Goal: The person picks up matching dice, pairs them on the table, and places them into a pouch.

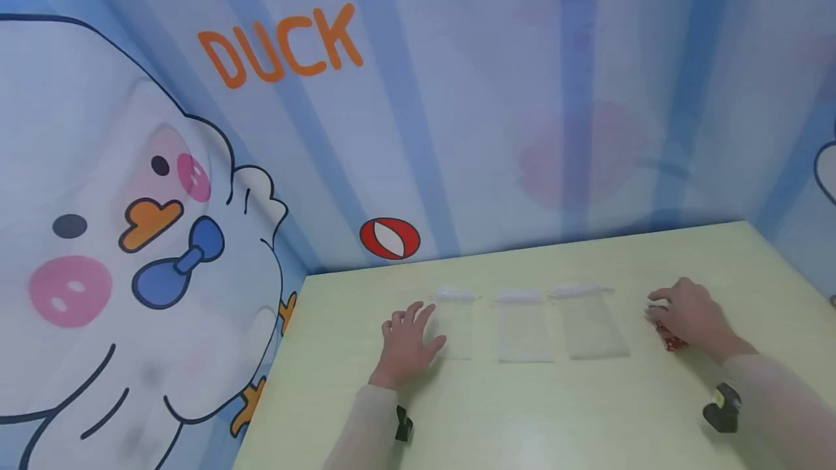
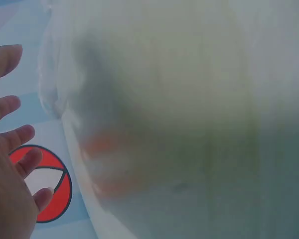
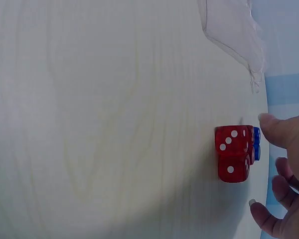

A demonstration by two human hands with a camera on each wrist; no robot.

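Note:
Three sheer white drawstring pouches lie flat in a row: a left pouch (image 1: 457,332), a middle pouch (image 1: 525,331) and a right pouch (image 1: 596,326). Beside the left pouch, my left hand (image 1: 406,345) has its fingers spread and holds nothing. At the table's right, my right hand (image 1: 694,314) hovers over a small group of dice. Red dice (image 3: 231,140) with white pips stand nearest the right wrist camera, with blue dice (image 3: 257,144) behind them. The right thumb and fingers stay apart around the dice; no grip shows. Part of the group is hidden under the hand.
The pale wooden table (image 1: 535,412) ends at a blue striped backdrop (image 1: 496,93) printed with a duck. A black wrist device (image 1: 722,407) sits on the right sleeve. Blurred translucent material (image 2: 179,74) covers much of the left wrist view.

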